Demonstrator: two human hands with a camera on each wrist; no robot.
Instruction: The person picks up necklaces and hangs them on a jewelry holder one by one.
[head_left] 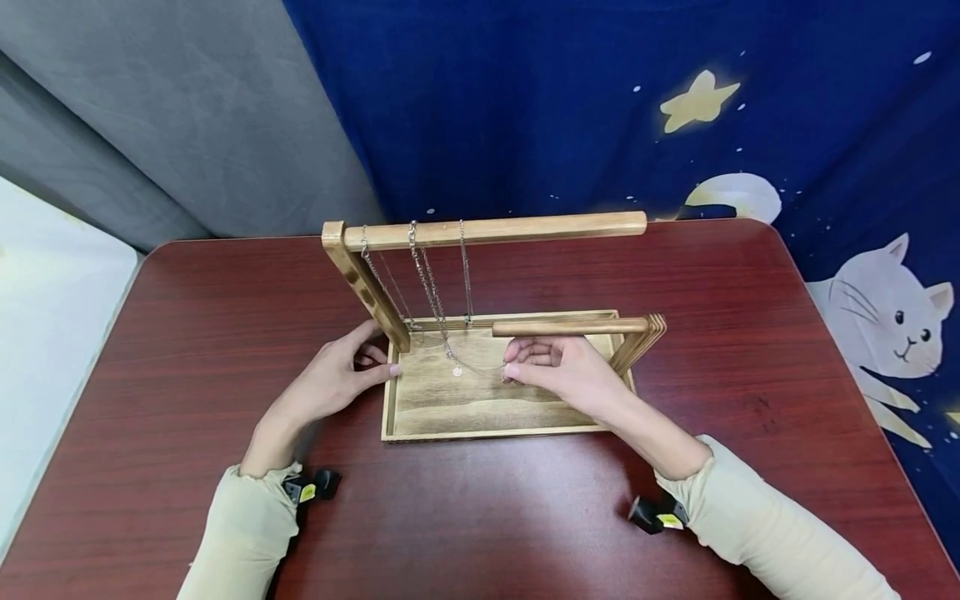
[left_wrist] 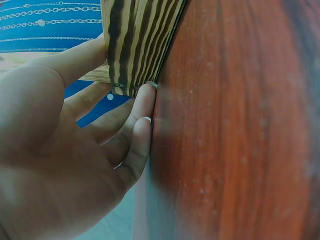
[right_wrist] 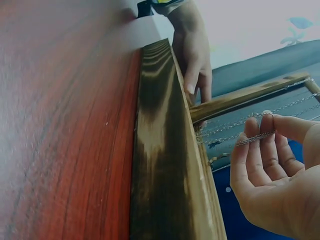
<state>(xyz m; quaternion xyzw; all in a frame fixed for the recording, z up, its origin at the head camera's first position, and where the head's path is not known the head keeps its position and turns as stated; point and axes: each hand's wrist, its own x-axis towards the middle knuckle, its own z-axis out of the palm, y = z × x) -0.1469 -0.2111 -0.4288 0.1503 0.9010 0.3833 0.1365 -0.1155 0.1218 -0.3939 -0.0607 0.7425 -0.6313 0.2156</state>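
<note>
A wooden jewelry stand (head_left: 495, 429) with a shallow tray base and two bars stands on the table. Thin silver chain necklaces hang from its upper bar (head_left: 525, 227). My right hand (head_left: 566, 367), below the short lower bar (head_left: 567, 327), pinches part of a silver necklace (right_wrist: 257, 137) between thumb and fingertips. Near it dangles a small round pendant (head_left: 457, 372). At the tray's left end, my left hand (head_left: 333, 379) grips the stand, thumb on the rim and fingers around the outside near the upright post (head_left: 367, 287).
The dark red table (head_left: 480, 517) extends around the stand. Behind it hang a grey curtain (head_left: 187, 108) and a blue curtain (head_left: 510, 100) with star and cat pictures. Small cameras (head_left: 311, 486) are strapped at both wrists. The lower bar's slanted support (head_left: 637, 343) rises at the right.
</note>
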